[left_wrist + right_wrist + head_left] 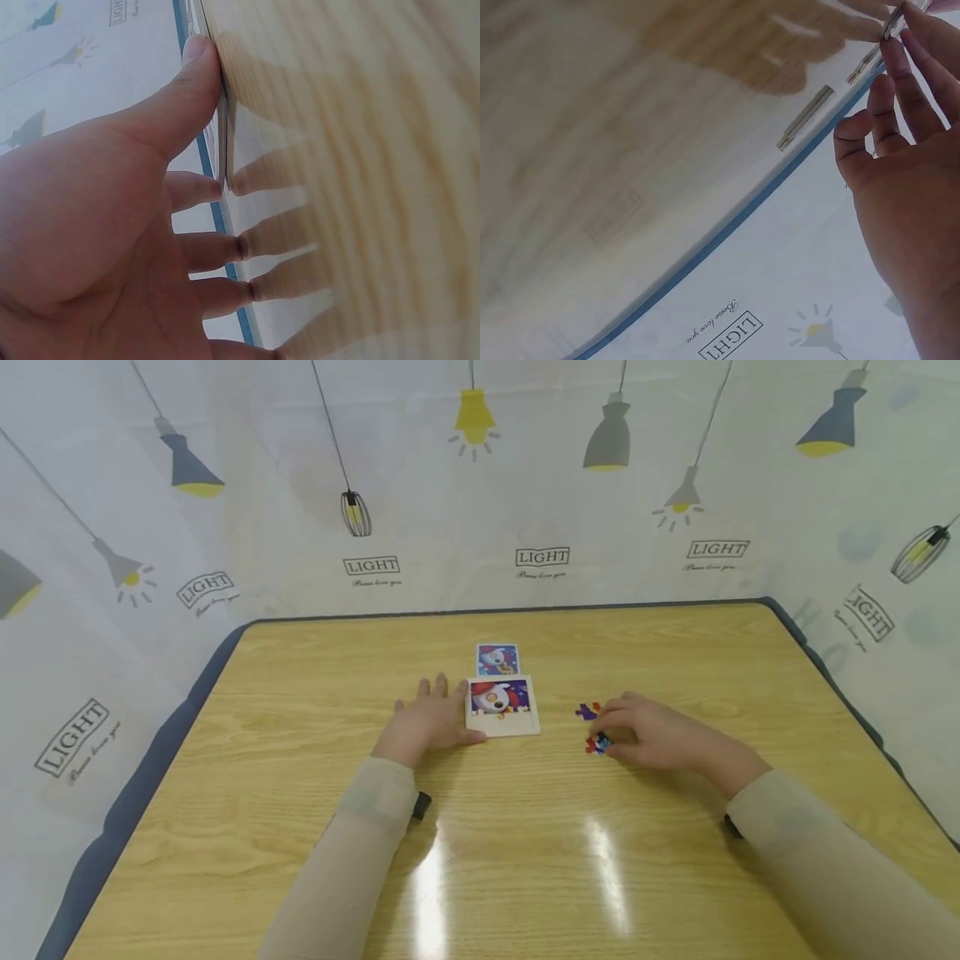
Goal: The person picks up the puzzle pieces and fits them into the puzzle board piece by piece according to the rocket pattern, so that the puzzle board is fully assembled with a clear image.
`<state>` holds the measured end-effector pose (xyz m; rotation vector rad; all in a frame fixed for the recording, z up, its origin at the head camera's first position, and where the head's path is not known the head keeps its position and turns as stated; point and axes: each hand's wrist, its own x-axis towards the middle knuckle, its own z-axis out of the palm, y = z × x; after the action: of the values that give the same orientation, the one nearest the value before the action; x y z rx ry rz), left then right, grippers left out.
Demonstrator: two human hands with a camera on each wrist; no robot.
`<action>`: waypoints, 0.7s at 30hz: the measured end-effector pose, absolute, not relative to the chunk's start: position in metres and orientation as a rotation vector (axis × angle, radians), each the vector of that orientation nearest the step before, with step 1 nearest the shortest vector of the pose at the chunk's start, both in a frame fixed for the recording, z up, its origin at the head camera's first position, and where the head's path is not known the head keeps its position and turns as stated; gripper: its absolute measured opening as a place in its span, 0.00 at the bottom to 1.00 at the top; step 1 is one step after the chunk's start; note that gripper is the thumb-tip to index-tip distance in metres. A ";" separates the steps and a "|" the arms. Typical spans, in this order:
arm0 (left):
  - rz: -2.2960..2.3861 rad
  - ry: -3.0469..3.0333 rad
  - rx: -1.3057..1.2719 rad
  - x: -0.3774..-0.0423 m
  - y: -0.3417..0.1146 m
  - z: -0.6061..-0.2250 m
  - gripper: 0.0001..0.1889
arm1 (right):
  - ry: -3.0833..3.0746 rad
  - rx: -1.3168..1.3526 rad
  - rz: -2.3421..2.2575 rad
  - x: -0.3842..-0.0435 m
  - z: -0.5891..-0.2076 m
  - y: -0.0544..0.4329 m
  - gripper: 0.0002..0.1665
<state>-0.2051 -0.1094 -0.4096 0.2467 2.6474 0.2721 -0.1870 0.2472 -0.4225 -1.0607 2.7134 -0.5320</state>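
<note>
A square jigsaw board (504,724) lies on the table, its upper part filled with a white cartoon character on purple and its lower strip bare. My left hand (431,722) rests at its left side with the fingers spread. In the left wrist view, the thumb (196,56) lies along the edge of the board. To the right, my right hand (652,732) is over a small group of loose jigsaw pieces (595,746). A jigsaw piece (892,22) is pinched between its thumb and fingers in the right wrist view.
Behind the board, touching its top edge, lies a picture card (497,658) with the same character. Purple and orange jigsaw pieces (586,712) lie just beyond the right hand's group. The wooden table (337,652) has a dark blue edge, with a lamp-print curtain (450,585) around it.
</note>
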 end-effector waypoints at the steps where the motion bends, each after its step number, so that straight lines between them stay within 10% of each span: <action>1: 0.269 2.648 0.250 -0.205 -0.110 -0.410 0.54 | 2.714 -1.048 -0.533 -0.188 -0.423 0.245 0.16; 9: 0.270 2.649 0.252 -0.206 -0.109 -0.412 0.54 | 2.638 -0.859 -0.600 -0.191 -0.426 0.236 0.29; 21: 0.276 2.651 0.246 -0.204 -0.110 -0.410 0.53 | 2.607 -0.964 -0.619 -0.191 -0.427 0.235 0.18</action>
<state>-0.2039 -0.1100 -0.4096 0.2461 2.6507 0.2758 -0.1907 0.2355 -0.4270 -0.9644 2.6066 -0.6190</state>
